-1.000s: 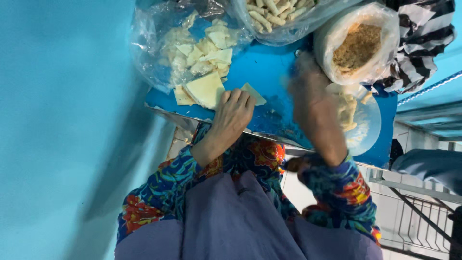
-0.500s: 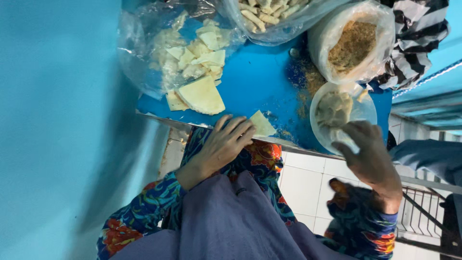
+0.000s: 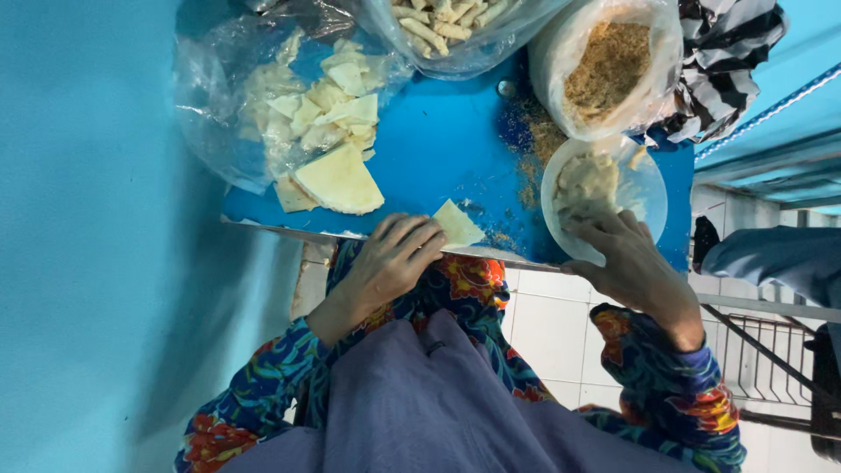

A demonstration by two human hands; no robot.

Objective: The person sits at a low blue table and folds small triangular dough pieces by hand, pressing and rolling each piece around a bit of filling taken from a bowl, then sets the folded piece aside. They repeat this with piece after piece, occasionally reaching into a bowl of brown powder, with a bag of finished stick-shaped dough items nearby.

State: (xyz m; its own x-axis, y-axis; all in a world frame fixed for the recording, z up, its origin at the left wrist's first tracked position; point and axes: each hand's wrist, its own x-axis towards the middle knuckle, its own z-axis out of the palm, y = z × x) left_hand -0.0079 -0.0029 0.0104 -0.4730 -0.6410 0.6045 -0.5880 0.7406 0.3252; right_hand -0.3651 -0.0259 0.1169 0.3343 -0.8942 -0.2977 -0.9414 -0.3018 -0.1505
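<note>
Since a moment ago your right hand [image 3: 631, 263] has come back to the bowl [image 3: 653, 188], fingers loosely dipped in its filling, gripping nothing firm. Your left hand [image 3: 390, 263] lies flat and open on the thin wrapper [image 3: 457, 225] at the blue bench [image 3: 447, 149] edge; it looks soft and tearable, so lift it by a corner.

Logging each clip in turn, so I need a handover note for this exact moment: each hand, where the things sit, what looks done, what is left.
Left hand: flat at the near edge of the blue board, fingers on one pale triangular wrapper; no closed grip.
Right hand: fingertips in the round bowl of pale filling.
Loose wrappers spill from a clear bag at the far left; a bag of brown crumbs stands behind the bowl; finished rolls lie in a bag at the far edge.
Done: some rolls made, one wrapper laid out.
Left: the wrapper has no filling on it yet.
</note>
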